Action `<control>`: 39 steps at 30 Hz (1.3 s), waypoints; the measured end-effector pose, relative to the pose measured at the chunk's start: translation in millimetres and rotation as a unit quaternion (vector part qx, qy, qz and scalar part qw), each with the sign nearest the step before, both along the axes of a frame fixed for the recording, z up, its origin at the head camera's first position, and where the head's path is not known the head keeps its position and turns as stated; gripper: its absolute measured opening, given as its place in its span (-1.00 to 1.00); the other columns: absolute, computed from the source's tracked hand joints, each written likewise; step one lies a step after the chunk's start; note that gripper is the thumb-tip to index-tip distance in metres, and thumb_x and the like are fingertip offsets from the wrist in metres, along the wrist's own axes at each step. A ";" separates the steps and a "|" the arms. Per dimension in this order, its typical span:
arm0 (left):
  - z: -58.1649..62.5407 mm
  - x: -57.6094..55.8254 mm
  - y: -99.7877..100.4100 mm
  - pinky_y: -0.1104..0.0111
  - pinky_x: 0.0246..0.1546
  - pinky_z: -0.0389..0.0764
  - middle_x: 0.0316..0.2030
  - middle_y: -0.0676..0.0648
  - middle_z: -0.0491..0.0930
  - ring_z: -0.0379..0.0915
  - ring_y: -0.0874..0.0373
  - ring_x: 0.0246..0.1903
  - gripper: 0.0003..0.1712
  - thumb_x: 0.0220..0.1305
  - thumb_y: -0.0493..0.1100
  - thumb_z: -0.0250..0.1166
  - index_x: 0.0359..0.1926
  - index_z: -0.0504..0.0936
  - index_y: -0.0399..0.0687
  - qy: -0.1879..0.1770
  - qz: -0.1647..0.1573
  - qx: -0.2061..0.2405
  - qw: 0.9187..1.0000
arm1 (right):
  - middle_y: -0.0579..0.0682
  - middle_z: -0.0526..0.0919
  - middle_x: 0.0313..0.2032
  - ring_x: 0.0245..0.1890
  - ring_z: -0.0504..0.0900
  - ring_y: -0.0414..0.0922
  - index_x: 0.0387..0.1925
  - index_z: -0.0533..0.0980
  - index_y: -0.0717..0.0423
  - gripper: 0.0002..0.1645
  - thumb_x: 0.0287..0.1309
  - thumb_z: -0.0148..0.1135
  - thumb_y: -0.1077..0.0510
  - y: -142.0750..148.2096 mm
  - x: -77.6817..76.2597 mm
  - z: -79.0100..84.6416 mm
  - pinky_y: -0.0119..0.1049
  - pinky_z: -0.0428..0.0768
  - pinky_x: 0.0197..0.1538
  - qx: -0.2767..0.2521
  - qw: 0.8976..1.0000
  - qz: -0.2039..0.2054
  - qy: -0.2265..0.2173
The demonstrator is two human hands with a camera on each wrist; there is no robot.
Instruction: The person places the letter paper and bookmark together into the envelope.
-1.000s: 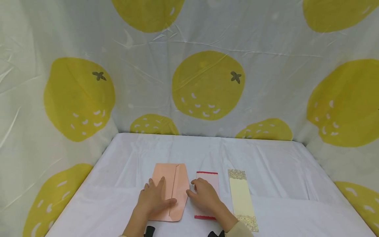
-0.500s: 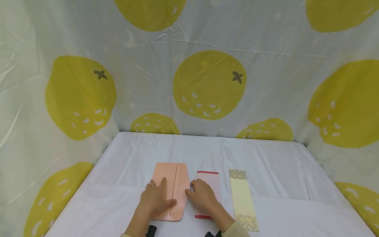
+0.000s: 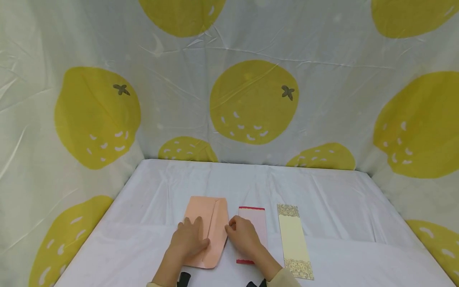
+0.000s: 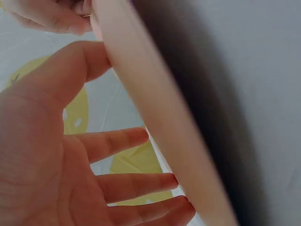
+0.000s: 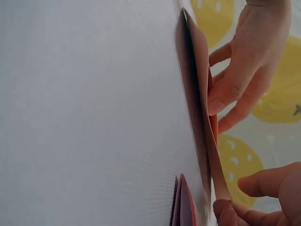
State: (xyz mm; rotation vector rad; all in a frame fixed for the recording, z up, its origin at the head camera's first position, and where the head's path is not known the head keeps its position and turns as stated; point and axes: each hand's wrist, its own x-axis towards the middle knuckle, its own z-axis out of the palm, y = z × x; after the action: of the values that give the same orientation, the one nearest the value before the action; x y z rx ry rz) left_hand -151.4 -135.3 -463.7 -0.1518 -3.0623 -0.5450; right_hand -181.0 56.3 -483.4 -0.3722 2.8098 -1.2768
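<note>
A peach-coloured paper envelope (image 3: 217, 227) lies seam side up on the white-covered table in the head view. My left hand (image 3: 187, 238) rests on its left half, fingers spread and thumb near the seam. At the envelope's right edge, the curled fingers of my right hand (image 3: 244, 236) hold the paper. The right wrist view shows the envelope (image 5: 200, 61) with a dark gap between its layers, and fingertips (image 5: 223, 207) at its edge. Partly beneath my right forearm lies a pale pink card (image 3: 255, 217) with red-trimmed ends.
A cream strip (image 3: 293, 239) with gold lace-patterned ends lies right of the pink card. White cloth (image 3: 333, 207) covers the table. Lemon-printed curtains (image 3: 172, 91) surround it at the back and sides.
The right edge of the envelope has shifted slightly left and looks more raised, with my right fingers closer around it. My left thumb has drawn in a little toward the hand.
</note>
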 end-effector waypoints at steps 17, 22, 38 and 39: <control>1.2 -2.5 -4.2 -0.02 -0.32 0.54 -0.20 -0.24 0.57 0.52 -0.24 -0.30 -0.43 0.00 -0.03 0.30 0.01 0.56 -0.30 0.022 -0.006 0.057 0.998 | -0.11 0.46 -0.66 -0.62 0.42 -0.21 -0.51 0.48 0.15 -0.79 0.24 0.21 0.18 1.9 1.3 1.4 -0.38 0.40 -0.55 -0.061 0.997 -0.044 -0.027; 2.7 -0.5 -8.2 -0.06 -0.07 0.51 -0.06 -0.26 0.61 0.55 -0.28 -0.09 -0.47 0.10 -0.05 0.27 0.08 0.56 -0.22 0.033 -0.015 0.100 0.994 | -0.12 0.47 -0.67 -0.64 0.42 -0.21 -0.53 0.48 0.15 -0.76 0.25 0.21 0.18 3.3 0.3 1.8 -0.38 0.40 -0.55 -0.062 0.996 -0.051 -0.033; -0.5 4.0 -10.7 -0.23 0.00 0.42 0.23 -0.46 0.35 0.39 -0.48 0.08 -0.61 0.40 -0.13 0.10 0.21 0.57 0.09 0.032 -0.069 0.133 0.988 | -0.14 0.49 -0.71 -0.66 0.42 -0.23 -0.59 0.48 0.13 -0.72 0.24 0.21 0.18 5.4 -2.8 -1.3 -0.36 0.38 -0.57 -0.059 0.997 -0.048 -0.029; -0.5 3.9 -10.6 -0.22 -0.01 0.43 0.23 -0.46 0.36 0.40 -0.48 0.07 -0.61 0.39 -0.14 0.11 0.19 0.58 0.08 0.036 -0.067 0.131 0.989 | -0.14 0.49 -0.71 -0.66 0.42 -0.22 -0.59 0.48 0.13 -0.72 0.24 0.21 0.18 5.4 -3.2 -1.8 -0.36 0.38 -0.57 -0.060 0.997 -0.048 -0.028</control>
State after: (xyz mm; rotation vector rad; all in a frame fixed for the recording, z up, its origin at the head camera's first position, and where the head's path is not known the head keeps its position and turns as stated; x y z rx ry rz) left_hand -147.5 -145.8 -464.2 -0.3613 -2.8906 -0.9196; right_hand -184.2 61.7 -485.2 -0.2017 2.7433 -1.4543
